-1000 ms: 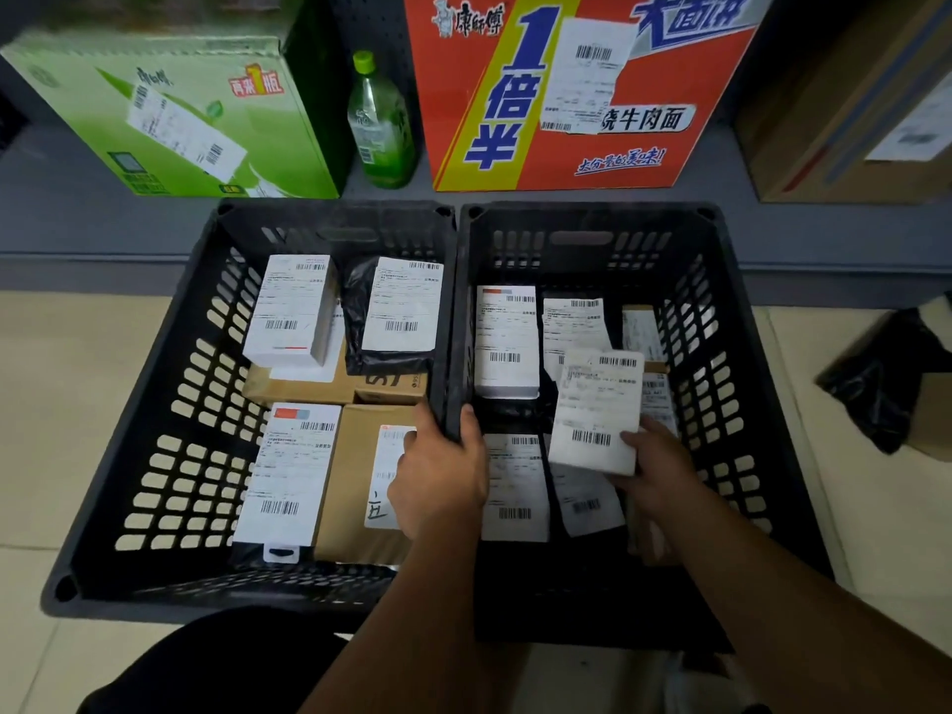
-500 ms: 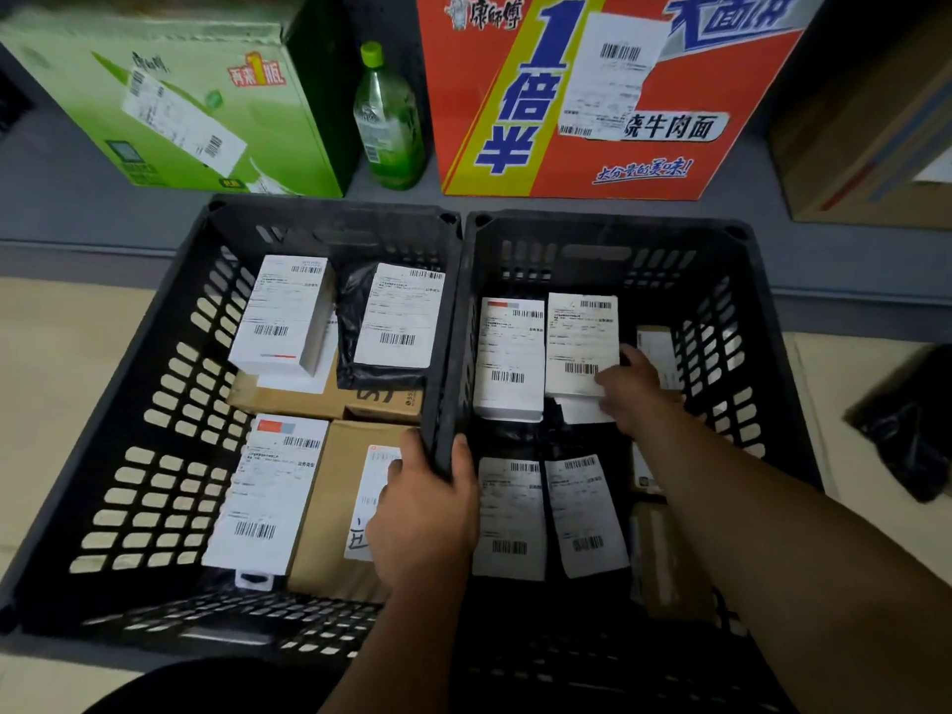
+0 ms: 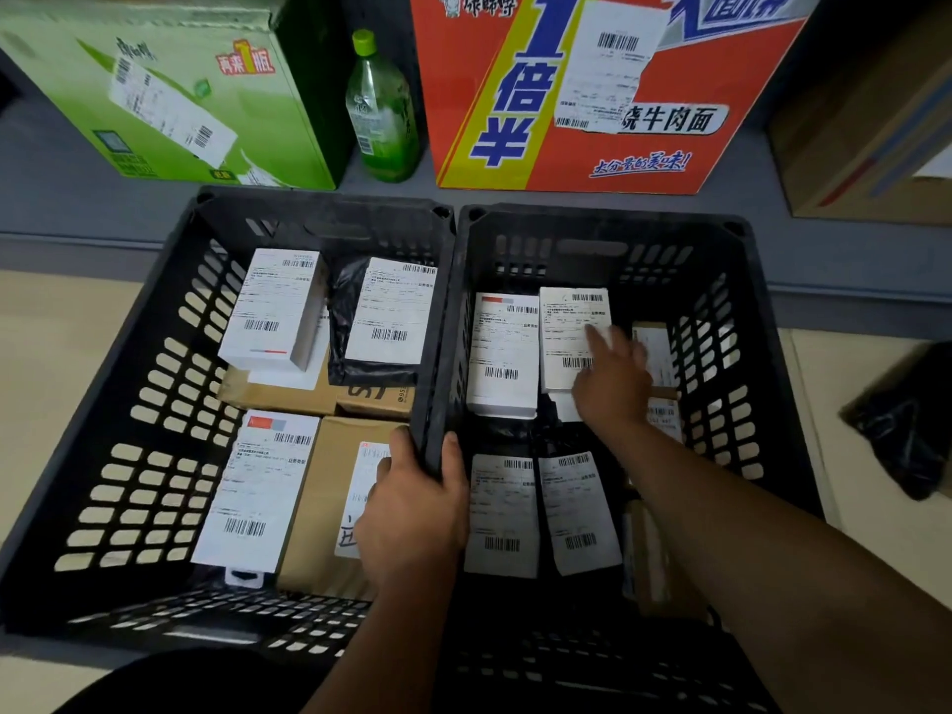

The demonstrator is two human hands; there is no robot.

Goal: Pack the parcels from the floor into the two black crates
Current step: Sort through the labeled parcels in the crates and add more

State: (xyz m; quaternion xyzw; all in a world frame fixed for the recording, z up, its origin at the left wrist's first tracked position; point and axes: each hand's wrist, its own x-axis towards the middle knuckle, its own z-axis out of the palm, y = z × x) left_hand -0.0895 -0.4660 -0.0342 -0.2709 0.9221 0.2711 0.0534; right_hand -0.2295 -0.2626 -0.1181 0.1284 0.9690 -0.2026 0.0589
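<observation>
Two black crates stand side by side on the floor, the left crate (image 3: 154,363) and the right crate (image 3: 721,301), each holding several labelled parcels. My left hand (image 3: 412,512) grips the two touching rims where the crates meet. My right hand (image 3: 613,383) reaches into the right crate with fingers stretched out flat on a white labelled parcel (image 3: 569,327) lying in the far half. Beside it lies another white parcel (image 3: 502,353). Two more labelled parcels (image 3: 541,512) lie nearer to me.
A black bagged parcel (image 3: 906,425) lies on the floor right of the crates. Behind them, on a grey ledge, stand a green carton (image 3: 154,85), a green bottle (image 3: 381,110), an orange noodle carton (image 3: 592,90) and a brown box (image 3: 876,126).
My right hand carried the white parcel from above the near half of the right crate to the far half, laid it down, and now rests on it with straight fingers. My left hand stayed on the rims.
</observation>
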